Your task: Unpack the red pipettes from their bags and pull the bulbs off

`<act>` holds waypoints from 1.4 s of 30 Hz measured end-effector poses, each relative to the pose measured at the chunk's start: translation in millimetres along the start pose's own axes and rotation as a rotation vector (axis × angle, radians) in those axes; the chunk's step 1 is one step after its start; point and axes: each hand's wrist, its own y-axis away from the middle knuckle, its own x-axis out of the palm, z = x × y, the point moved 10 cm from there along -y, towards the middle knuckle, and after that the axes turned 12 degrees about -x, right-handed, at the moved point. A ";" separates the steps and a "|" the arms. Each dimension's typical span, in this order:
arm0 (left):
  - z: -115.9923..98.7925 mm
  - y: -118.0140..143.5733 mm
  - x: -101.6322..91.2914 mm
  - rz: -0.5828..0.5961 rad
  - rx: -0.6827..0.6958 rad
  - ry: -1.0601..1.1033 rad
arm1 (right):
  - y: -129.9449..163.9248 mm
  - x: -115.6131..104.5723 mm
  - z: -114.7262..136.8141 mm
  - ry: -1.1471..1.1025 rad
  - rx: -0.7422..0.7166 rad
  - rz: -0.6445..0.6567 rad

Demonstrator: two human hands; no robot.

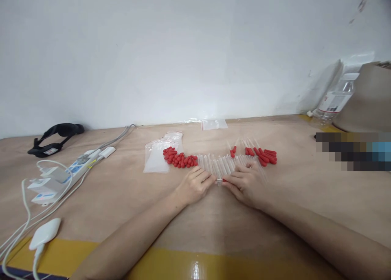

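My left hand (200, 184), fingers closed, pinches a clear glass dropper tube (219, 181). Closed as well, my right hand (249, 184) grips a red rubber bulb (225, 180) at the tube's right end. Whether the tube sits inside the bulb is too small to tell. Just beyond both hands lies a row of clear tubes (210, 162). To its left is a pile of loose red bulbs (180, 159). Several droppers with red bulbs (265, 155) lie beyond my right hand, their thin clear tips pointing away toward the wall.
Clear zip bags (157, 159) lie left of the bulbs, another bag (214, 124) by the wall. A power strip (76, 168) with chargers and white cables is at left, near a black strap (56, 139). A plastic bottle (337, 98) leans at far right.
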 end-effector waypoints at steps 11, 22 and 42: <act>17.2 -3.0 3.1 0.043 -0.144 0.103 | 17.6 10.5 -21.2 0.061 0.024 0.108; 89.0 -1.1 12.0 -0.011 -0.576 0.128 | 87.5 -32.2 -214.1 -0.042 0.898 -0.078; 66.3 2.8 12.3 -0.068 -0.464 0.312 | 82.0 -0.4 -215.6 -0.062 0.958 0.230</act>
